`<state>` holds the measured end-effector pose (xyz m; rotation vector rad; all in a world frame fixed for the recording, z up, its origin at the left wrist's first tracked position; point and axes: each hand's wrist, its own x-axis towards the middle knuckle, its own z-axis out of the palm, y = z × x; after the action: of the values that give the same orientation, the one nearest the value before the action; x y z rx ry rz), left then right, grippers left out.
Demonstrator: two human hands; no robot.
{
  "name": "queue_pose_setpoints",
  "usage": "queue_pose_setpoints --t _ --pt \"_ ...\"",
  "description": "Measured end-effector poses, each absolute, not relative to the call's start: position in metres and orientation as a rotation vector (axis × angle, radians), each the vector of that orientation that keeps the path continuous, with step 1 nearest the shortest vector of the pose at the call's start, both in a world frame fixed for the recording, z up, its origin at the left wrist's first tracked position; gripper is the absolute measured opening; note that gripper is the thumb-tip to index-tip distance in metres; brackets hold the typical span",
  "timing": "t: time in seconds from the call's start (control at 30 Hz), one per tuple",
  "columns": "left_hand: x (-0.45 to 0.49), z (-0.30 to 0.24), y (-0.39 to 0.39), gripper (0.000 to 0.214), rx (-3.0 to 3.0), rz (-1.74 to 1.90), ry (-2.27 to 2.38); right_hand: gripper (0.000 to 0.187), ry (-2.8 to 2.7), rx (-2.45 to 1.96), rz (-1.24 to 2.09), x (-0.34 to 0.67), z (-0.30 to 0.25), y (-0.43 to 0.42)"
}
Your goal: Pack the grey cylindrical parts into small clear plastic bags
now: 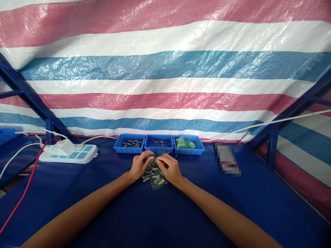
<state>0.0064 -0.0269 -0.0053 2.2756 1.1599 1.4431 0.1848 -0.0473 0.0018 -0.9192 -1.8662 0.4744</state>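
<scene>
My left hand [140, 166] and my right hand [169, 168] meet over the middle of the table, fingers pinched, just in front of the bins. Between their fingertips is a small greenish clear plastic bag [156, 155], partly covered by the fingers. Beneath them lies a pile of small metal pins and cylinders [150, 169], half hidden by my hands. Another greenish plastic bag [158, 180] with several metal pieces in or under it lies flat, close to my right hand.
Three blue bins stand in a row: metal cylinders in the left bin [128, 150], thin pins in the middle bin [167, 150], green bags in the right bin [190, 151]. A white power strip [88, 156] with cables sits left. A blurred item [228, 160] lies right.
</scene>
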Motion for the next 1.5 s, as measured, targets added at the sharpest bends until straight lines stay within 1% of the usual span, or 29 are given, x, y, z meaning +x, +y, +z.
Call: queue_pose_setpoints --t 0.27,0.4,0.6,0.7,0.77,0.83,0.97,1.1,1.33,1.5 --pt "0.006 -0.007 -0.026 0.024 2.235 1.469 1.118 0.02 -1.968 -0.885 0.452 0.184 0.004 -0.051" --pt "0.007 -0.002 -0.028 0.023 2.18 1.478 1.043 0.021 -1.757 -0.956 0.51 0.186 0.006 -0.052" --pt "0.008 0.004 -0.031 0.021 2.163 1.392 1.036 0.029 -1.29 -1.088 0.741 0.189 0.006 -0.032" --pt "0.008 0.005 -0.031 0.019 2.166 1.381 1.03 0.033 -1.313 -1.069 0.93 0.19 0.01 -0.026" --pt "0.008 0.005 -0.031 0.019 2.159 1.384 1.021 0.035 -1.408 -1.058 0.956 0.189 0.014 -0.026" --pt "0.008 0.005 -0.03 0.019 2.156 1.387 1.019 0.03 -1.51 -1.082 0.867 0.189 0.016 -0.028" --pt "0.009 0.005 -0.03 0.019 2.171 1.384 1.031 0.015 -1.775 -1.21 0.595 0.191 0.016 -0.029" --pt "0.009 0.006 -0.03 0.018 2.175 1.39 1.035 0.008 -1.939 -1.344 0.339 0.195 0.012 -0.026" --pt "0.01 0.006 -0.031 0.018 2.196 1.365 1.049 0.007 -1.999 -1.423 0.244 0.191 0.003 -0.028" --pt "0.01 0.006 -0.031 0.017 2.213 1.339 1.077 0.005 -1.992 -1.449 0.271 0.19 0.0 -0.027"
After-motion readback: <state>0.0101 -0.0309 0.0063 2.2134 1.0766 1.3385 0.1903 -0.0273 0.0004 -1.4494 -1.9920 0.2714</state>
